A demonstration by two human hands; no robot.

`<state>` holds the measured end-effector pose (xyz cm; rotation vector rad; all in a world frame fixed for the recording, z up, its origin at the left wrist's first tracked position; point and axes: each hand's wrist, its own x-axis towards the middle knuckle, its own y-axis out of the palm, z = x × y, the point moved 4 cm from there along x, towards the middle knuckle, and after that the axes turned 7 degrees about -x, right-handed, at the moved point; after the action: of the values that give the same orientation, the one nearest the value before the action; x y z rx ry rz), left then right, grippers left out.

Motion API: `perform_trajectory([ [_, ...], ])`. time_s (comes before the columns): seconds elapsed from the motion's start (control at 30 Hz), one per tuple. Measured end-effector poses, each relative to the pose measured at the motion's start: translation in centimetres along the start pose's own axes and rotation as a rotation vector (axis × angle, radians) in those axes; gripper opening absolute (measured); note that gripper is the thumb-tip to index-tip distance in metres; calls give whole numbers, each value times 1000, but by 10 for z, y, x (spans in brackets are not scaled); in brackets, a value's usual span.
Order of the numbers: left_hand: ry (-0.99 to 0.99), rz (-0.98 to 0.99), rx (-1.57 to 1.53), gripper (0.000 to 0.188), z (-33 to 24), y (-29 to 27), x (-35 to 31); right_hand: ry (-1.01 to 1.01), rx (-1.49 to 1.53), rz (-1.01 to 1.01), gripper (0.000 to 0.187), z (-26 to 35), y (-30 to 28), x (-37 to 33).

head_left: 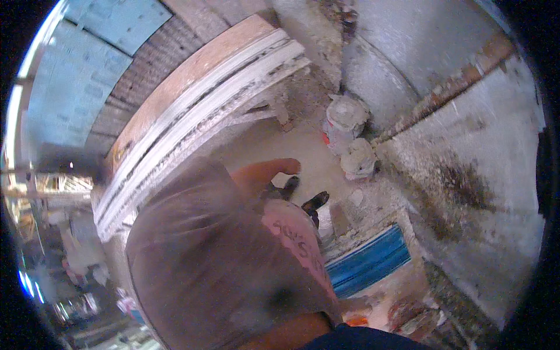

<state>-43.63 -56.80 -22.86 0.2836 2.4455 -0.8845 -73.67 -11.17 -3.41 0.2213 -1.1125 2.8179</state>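
Observation:
Below me my torso in a brown shirt (198,245) with a pink printed front (291,236) fills much of the view. From the sleeve my left arm (262,173) reaches over the dusty floor (256,146). At its end the shape is rounded and blurred, and I cannot make out fingers or anything held. Two dark shoes (315,202) show past the shirt. Some bare skin (280,333) shows at the lower edge beside dark blue cloth (361,340); my right hand is not visible.
Long white-edged slabs or boards (192,99) curve along the left. Two dusty white buckets or sacks (348,116) stand by a stained grey wall (478,151). A blue ribbed panel (370,262) lies at lower right, near an orange object (357,321). Light blue sheets (76,87) are upper left.

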Motion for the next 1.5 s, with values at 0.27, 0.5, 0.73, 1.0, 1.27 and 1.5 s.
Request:
perform_trajectory([
  [0.27,-38,-524,-156,30,86,44,-134,-378,2,380,28,115,123,-25],
  [0.5,-379,-561,-605,45,147,69,-243,-705,-132,506,29,247,236,-118],
  [0.73,-1018,-1147,-1064,51,237,342,-527,-1266,-71,686,29,431,384,-337],
  [1.0,-1561,-2157,-1632,42,141,586,-708,-2358,501,406,30,611,458,-718],
  [1.27,-1410,-2786,-1965,48,138,652,-693,-1689,610,1649,46,633,397,-1136],
  [1.5,-1608,-2449,-1407,51,260,573,-906,-2212,895,1922,28,592,261,-1498],
])
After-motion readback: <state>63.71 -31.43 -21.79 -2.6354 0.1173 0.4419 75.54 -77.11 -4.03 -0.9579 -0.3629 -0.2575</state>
